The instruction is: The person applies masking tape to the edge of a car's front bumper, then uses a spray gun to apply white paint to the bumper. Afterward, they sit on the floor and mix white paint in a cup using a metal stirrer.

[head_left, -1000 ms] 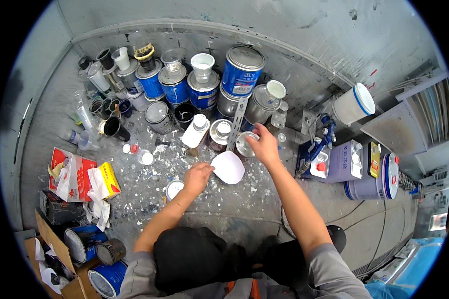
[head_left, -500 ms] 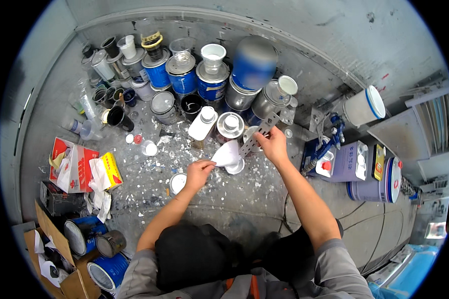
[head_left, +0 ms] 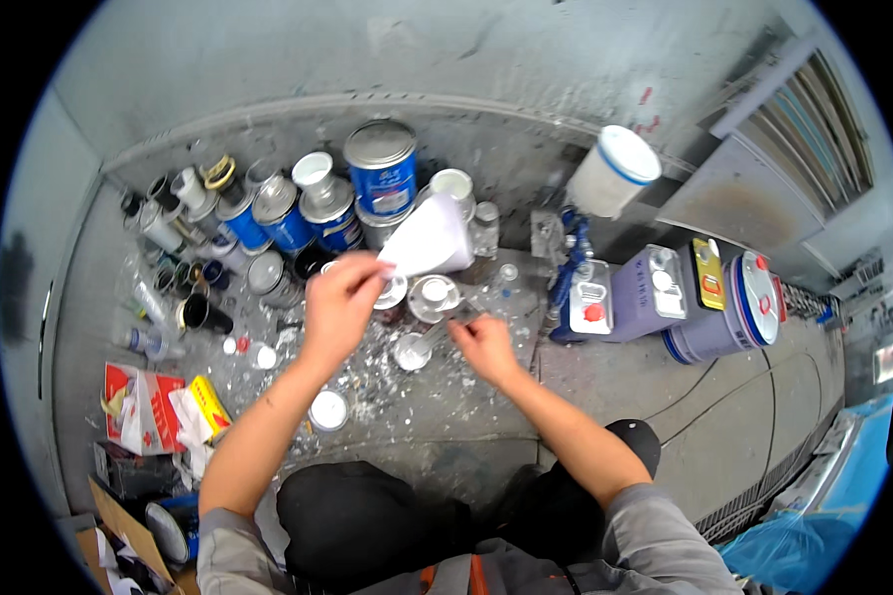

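Observation:
Pinched in my left hand (head_left: 339, 305) is the narrow end of a white paper cone, which looks like a paint strainer (head_left: 429, 236). Its wide end points up and to the right, in front of the paint cans. My right hand (head_left: 486, 349) is closed on a thin perforated metal strip (head_left: 437, 335), partly blurred. The strip slants down toward a small round white container (head_left: 412, 352); whether it touches this is unclear. Just beyond stands a metal can with a white cap (head_left: 434, 296).
Paint cans, including a large blue one (head_left: 383, 174), line the wall. Black cups (head_left: 206, 315) stand at left, above a red-and-white box (head_left: 141, 409). A blue spray gun (head_left: 575, 238) and purple containers (head_left: 647, 288) are at right. A white lid (head_left: 328, 410) lies on the spattered floor.
My left hand has lifted the paper strainer up and away from the small container. My right hand has come down and lowered the metal strip. The view has shifted right.

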`<action>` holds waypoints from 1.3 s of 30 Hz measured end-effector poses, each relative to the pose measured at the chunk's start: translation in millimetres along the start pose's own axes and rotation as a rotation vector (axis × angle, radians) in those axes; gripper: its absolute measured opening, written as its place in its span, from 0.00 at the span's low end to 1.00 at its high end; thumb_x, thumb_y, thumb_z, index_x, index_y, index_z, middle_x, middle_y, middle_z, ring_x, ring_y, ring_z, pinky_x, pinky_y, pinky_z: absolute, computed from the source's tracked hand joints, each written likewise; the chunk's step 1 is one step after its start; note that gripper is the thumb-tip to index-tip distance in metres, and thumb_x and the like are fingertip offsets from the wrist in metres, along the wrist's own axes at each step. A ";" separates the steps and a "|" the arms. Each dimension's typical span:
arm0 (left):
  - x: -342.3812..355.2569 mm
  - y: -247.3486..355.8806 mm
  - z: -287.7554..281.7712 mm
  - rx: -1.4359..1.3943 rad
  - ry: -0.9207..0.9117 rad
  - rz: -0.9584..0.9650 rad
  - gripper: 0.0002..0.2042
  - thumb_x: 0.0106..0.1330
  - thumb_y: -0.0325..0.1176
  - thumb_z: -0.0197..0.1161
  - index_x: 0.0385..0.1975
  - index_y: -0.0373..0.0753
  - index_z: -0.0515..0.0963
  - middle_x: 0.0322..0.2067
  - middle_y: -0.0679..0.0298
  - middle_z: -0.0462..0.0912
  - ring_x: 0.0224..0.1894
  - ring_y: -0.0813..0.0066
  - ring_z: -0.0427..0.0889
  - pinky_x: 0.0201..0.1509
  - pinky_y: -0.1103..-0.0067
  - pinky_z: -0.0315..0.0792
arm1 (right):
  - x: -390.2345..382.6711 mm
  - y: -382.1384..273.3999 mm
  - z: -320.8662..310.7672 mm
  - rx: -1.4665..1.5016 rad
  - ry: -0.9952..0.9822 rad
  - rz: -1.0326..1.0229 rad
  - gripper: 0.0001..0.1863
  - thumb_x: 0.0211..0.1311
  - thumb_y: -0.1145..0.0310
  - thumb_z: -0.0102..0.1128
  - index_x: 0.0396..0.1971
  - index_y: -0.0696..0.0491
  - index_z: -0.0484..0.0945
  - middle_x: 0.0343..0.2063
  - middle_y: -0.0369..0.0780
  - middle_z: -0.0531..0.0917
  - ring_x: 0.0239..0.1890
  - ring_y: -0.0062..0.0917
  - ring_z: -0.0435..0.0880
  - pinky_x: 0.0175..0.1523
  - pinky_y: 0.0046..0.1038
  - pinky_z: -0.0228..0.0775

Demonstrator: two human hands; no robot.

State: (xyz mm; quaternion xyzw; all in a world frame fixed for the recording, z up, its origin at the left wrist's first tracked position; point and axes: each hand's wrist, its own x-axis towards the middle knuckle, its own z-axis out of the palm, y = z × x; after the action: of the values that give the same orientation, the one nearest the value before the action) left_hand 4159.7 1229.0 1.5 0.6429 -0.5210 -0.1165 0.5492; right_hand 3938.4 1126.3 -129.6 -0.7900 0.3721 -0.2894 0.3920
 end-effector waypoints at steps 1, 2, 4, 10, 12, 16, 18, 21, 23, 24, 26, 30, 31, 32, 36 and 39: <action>33.1 31.1 17.3 0.006 -0.031 0.079 0.07 0.66 0.23 0.65 0.41 0.34 0.88 0.39 0.57 0.89 0.37 0.70 0.87 0.42 0.77 0.78 | -0.6 -5.3 -5.6 -0.012 -0.006 -0.041 0.17 0.64 0.64 0.70 0.24 0.62 0.83 0.26 0.53 0.82 0.30 0.50 0.83 0.36 0.44 0.74; 63.3 55.8 40.0 -0.055 -0.064 0.091 0.08 0.68 0.24 0.65 0.43 0.33 0.87 0.40 0.59 0.89 0.41 0.73 0.86 0.47 0.78 0.77 | -1.3 -10.0 -11.1 -0.022 -0.011 -0.080 0.15 0.64 0.64 0.69 0.25 0.62 0.83 0.28 0.53 0.83 0.32 0.51 0.83 0.38 0.45 0.74; 118.3 105.8 82.4 -0.118 -0.022 0.242 0.08 0.69 0.28 0.67 0.43 0.33 0.87 0.38 0.60 0.89 0.37 0.75 0.85 0.44 0.79 0.76 | -1.4 -18.7 -16.8 -0.052 -0.040 -0.110 0.14 0.65 0.65 0.68 0.27 0.62 0.82 0.30 0.53 0.83 0.34 0.52 0.84 0.40 0.46 0.75; 190.7 148.1 140.3 0.059 -0.040 0.368 0.15 0.67 0.29 0.67 0.53 0.40 0.84 0.37 0.57 0.90 0.34 0.68 0.86 0.41 0.75 0.78 | -4.8 -35.0 -7.0 -0.004 -0.093 -0.152 0.11 0.65 0.65 0.67 0.37 0.59 0.83 0.34 0.52 0.85 0.38 0.53 0.85 0.43 0.48 0.77; 178.6 143.3 126.2 0.135 -0.097 0.302 0.20 0.68 0.29 0.66 0.61 0.42 0.80 0.37 0.57 0.90 0.33 0.70 0.86 0.41 0.75 0.79 | -9.0 -27.1 -6.1 0.008 -0.104 -0.130 0.10 0.65 0.66 0.67 0.39 0.57 0.84 0.33 0.51 0.86 0.37 0.51 0.86 0.42 0.47 0.77; 129.2 116.6 21.0 0.000 -0.182 -0.028 0.21 0.71 0.29 0.62 0.65 0.40 0.76 0.37 0.63 0.90 0.28 0.81 0.83 0.37 0.81 0.78 | -14.1 -6.3 -11.3 0.041 -0.119 -0.009 0.10 0.65 0.66 0.67 0.42 0.54 0.86 0.32 0.49 0.88 0.34 0.48 0.87 0.39 0.44 0.78; 86.5 62.4 -53.7 0.098 -0.071 -0.143 0.16 0.74 0.32 0.62 0.58 0.37 0.80 0.36 0.64 0.90 0.29 0.84 0.81 0.36 0.83 0.77 | -13.3 -4.4 -7.2 0.036 -0.152 0.010 0.11 0.65 0.66 0.67 0.44 0.53 0.87 0.31 0.48 0.89 0.33 0.47 0.88 0.37 0.43 0.78; -20.2 -70.7 -146.1 0.069 0.322 -0.381 0.11 0.75 0.32 0.62 0.50 0.33 0.83 0.35 0.62 0.89 0.32 0.81 0.85 0.34 0.83 0.78 | -7.0 0.6 -1.2 -0.103 -0.180 -0.027 0.12 0.65 0.66 0.67 0.45 0.54 0.88 0.34 0.50 0.89 0.34 0.47 0.88 0.39 0.43 0.78; -116.2 -167.0 -187.3 0.180 0.437 -0.561 0.12 0.73 0.32 0.65 0.50 0.33 0.82 0.34 0.64 0.88 0.31 0.81 0.83 0.34 0.82 0.77 | -3.2 10.2 5.7 -0.130 -0.180 -0.035 0.12 0.66 0.66 0.66 0.45 0.54 0.88 0.35 0.51 0.89 0.36 0.47 0.89 0.41 0.42 0.78; -166.1 -206.7 -199.5 0.236 0.462 -0.647 0.13 0.71 0.32 0.67 0.51 0.33 0.82 0.34 0.65 0.87 0.31 0.81 0.82 0.35 0.81 0.76 | -2.7 13.5 9.9 -0.110 -0.183 -0.034 0.12 0.66 0.67 0.66 0.45 0.55 0.88 0.35 0.51 0.89 0.36 0.47 0.89 0.41 0.41 0.78; -240.6 -265.0 -198.6 0.294 0.474 -0.788 0.17 0.68 0.32 0.71 0.54 0.33 0.81 0.37 0.65 0.86 0.33 0.80 0.81 0.37 0.79 0.76 | -2.4 4.6 13.3 -0.028 -0.218 0.024 0.12 0.66 0.70 0.66 0.47 0.57 0.87 0.34 0.47 0.89 0.34 0.36 0.89 0.40 0.35 0.78; -261.0 -325.1 -153.2 0.280 0.418 -0.853 0.35 0.59 0.29 0.77 0.68 0.35 0.72 0.49 0.60 0.84 0.40 0.76 0.83 0.48 0.75 0.79 | -7.6 -13.9 8.0 0.124 -0.211 0.203 0.13 0.70 0.75 0.65 0.51 0.61 0.85 0.36 0.39 0.88 0.33 0.21 0.84 0.40 0.26 0.77; -256.9 -333.7 -144.9 0.270 0.406 -0.856 0.40 0.57 0.28 0.78 0.72 0.36 0.69 0.52 0.59 0.83 0.42 0.75 0.83 0.51 0.74 0.79 | -10.0 -17.9 8.0 0.166 -0.203 0.248 0.13 0.71 0.75 0.64 0.52 0.61 0.85 0.37 0.37 0.87 0.34 0.17 0.82 0.40 0.24 0.77; -246.3 -342.3 -130.5 0.293 0.410 -0.808 0.40 0.56 0.28 0.79 0.72 0.37 0.69 0.51 0.59 0.83 0.41 0.75 0.83 0.51 0.74 0.79 | -12.3 -23.2 2.0 0.168 -0.187 0.261 0.13 0.72 0.75 0.64 0.53 0.61 0.84 0.38 0.37 0.87 0.34 0.18 0.82 0.40 0.24 0.77; -228.0 -374.2 -127.7 -0.092 0.343 -0.736 0.38 0.51 0.30 0.82 0.65 0.33 0.73 0.60 0.53 0.77 0.53 0.66 0.80 0.56 0.71 0.78 | -18.3 -46.1 -8.3 0.187 -0.185 0.270 0.14 0.73 0.74 0.63 0.55 0.59 0.84 0.40 0.36 0.86 0.37 0.17 0.82 0.43 0.23 0.77; -222.4 -375.9 -122.5 0.089 0.443 -0.661 0.33 0.51 0.30 0.83 0.59 0.34 0.77 0.61 0.53 0.75 0.57 0.63 0.79 0.60 0.69 0.76 | -17.7 -62.3 -11.1 0.142 -0.224 0.226 0.13 0.74 0.74 0.63 0.55 0.57 0.84 0.41 0.36 0.86 0.38 0.17 0.82 0.45 0.23 0.77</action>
State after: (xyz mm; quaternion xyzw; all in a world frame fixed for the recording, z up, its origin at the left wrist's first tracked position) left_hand 4356.2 1423.2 -358.3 0.8086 -0.1596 -0.1230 0.5527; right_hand 3942.7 1162.1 -74.7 -0.7408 0.3911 -0.1795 0.5158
